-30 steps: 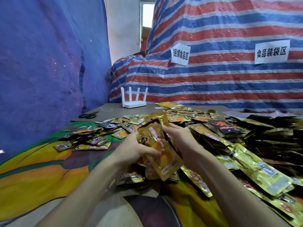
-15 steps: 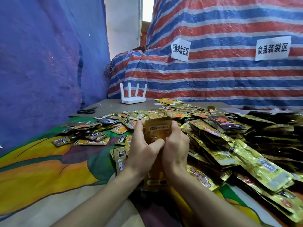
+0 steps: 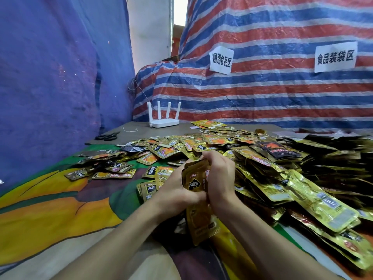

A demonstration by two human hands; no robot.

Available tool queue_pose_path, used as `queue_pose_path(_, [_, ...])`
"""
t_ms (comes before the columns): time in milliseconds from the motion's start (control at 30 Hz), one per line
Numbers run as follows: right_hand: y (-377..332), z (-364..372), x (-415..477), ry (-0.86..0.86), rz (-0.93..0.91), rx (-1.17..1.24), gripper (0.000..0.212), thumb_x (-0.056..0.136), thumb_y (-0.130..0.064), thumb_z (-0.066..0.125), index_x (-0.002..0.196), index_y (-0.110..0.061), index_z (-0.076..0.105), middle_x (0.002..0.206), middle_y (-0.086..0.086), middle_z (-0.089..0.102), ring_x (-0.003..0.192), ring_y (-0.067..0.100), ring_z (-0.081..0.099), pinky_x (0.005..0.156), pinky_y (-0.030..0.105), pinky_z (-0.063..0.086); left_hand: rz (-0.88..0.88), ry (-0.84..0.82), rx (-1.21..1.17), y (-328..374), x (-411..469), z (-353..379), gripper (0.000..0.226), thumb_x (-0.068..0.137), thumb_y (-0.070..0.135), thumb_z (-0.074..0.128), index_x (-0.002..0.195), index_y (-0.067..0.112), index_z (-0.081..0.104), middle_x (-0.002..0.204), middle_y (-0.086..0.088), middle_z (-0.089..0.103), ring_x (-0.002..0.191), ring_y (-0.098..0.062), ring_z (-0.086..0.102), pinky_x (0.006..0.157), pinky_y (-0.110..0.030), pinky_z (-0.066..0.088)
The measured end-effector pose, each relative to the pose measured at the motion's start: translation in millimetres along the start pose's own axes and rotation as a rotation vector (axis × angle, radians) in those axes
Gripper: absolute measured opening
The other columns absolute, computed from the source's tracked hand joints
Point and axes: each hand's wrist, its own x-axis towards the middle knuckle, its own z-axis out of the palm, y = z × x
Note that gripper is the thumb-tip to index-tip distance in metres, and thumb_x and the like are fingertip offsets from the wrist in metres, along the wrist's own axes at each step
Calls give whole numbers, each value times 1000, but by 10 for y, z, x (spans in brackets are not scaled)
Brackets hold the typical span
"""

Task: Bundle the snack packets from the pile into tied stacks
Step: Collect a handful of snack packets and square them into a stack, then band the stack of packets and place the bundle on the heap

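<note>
I see my left hand (image 3: 175,191) and right hand (image 3: 221,178) both curled round a stack of gold snack packets (image 3: 194,179). They hold it upright between them, over the middle of the table (image 3: 50,209) toward its near edge. The pile (image 3: 272,172) spreads just beside it toward the right edge. Scissors (image 3: 107,136) lie near the far left corner, and a white router (image 3: 163,123) stands at the far edge.
</note>
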Motion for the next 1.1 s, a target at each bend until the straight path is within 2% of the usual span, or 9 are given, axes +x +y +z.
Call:
queue_pose_path(133, [-24, 17, 28, -183, 134, 114, 28, 75, -35, 52, 54, -22, 65, 60, -1, 61, 58, 14, 58, 56, 26, 48, 77, 157, 50, 36, -6, 35, 33, 67, 4, 67, 95, 22, 69, 78, 2, 72, 72, -13, 68, 64, -29, 56])
queue_pose_path(267, [26, 16, 89, -104, 86, 65, 29, 89, -23, 52, 82, 2, 65, 70, 5, 61, 61, 14, 58, 56, 24, 49, 128, 349, -2, -21, 6, 121, 34, 67, 7, 65, 99, -5, 63, 88, -22, 67, 79, -31, 65, 72, -41, 54])
queue_pose_path(400, [79, -33, 129, -67, 86, -235, 28, 96, -13, 51, 87, 9, 66, 76, 9, 63, 71, 17, 58, 65, 29, 47, 22, 294, -113, -94, -13, 236, 60, 63, 3, 70, 118, -11, 51, 103, -38, 61, 87, -34, 67, 77, -46, 56])
queue_pose_path(600, [-199, -149, 116, 5, -108, -286, 13, 97, -21, 57, 87, -19, 65, 82, -2, 66, 72, 5, 62, 63, 21, 46, 150, 240, -117, 39, -28, 363, 66, 66, -10, 66, 124, 19, 51, 102, 9, 70, 99, -10, 69, 77, -24, 56])
queue_pose_path(733, [-364, -449, -29, -36, -246, -371, 12, 99, -22, 57, 88, -22, 62, 83, -1, 67, 70, 5, 65, 61, 21, 53, 221, 176, -97, 236, -4, 478, 81, 74, -16, 69, 138, 31, 50, 122, 2, 68, 112, -19, 69, 83, -25, 57])
queue_pose_path(800, [-477, -688, -77, -37, -331, -504, 8, 96, -16, 59, 90, -20, 63, 80, -4, 66, 70, 4, 64, 61, 19, 52, 230, 127, -41, 316, 11, 564, 87, 76, -7, 73, 143, 42, 46, 130, 15, 63, 115, -13, 67, 90, -25, 56])
queue_pose_path(900, [-656, -1049, -141, -22, -406, -705, 5, 92, -14, 65, 89, -17, 63, 77, -6, 64, 68, 3, 61, 60, 20, 48, 260, 118, 53, 389, 6, 703, 80, 77, 1, 73, 139, 45, 50, 107, 25, 66, 94, -3, 67, 86, -19, 54])
queue_pose_path(967, [-793, -1294, -178, 6, -409, -800, 5, 91, -20, 66, 87, -19, 63, 74, -6, 64, 66, 8, 62, 59, 29, 52, 289, 122, 101, 423, 5, 768, 73, 78, 6, 72, 136, 45, 52, 86, 11, 61, 76, -12, 62, 75, -17, 53])
queue_pose_path(1100, [-1117, -1892, -124, 213, -338, -1154, 14, 89, -31, 63, 80, -21, 63, 71, -3, 65, 67, 21, 63, 61, 35, 51, 330, 165, 85, 439, 21, 870, 62, 81, -1, 66, 131, 33, 57, 83, -11, 52, 73, -28, 54, 70, -27, 52])
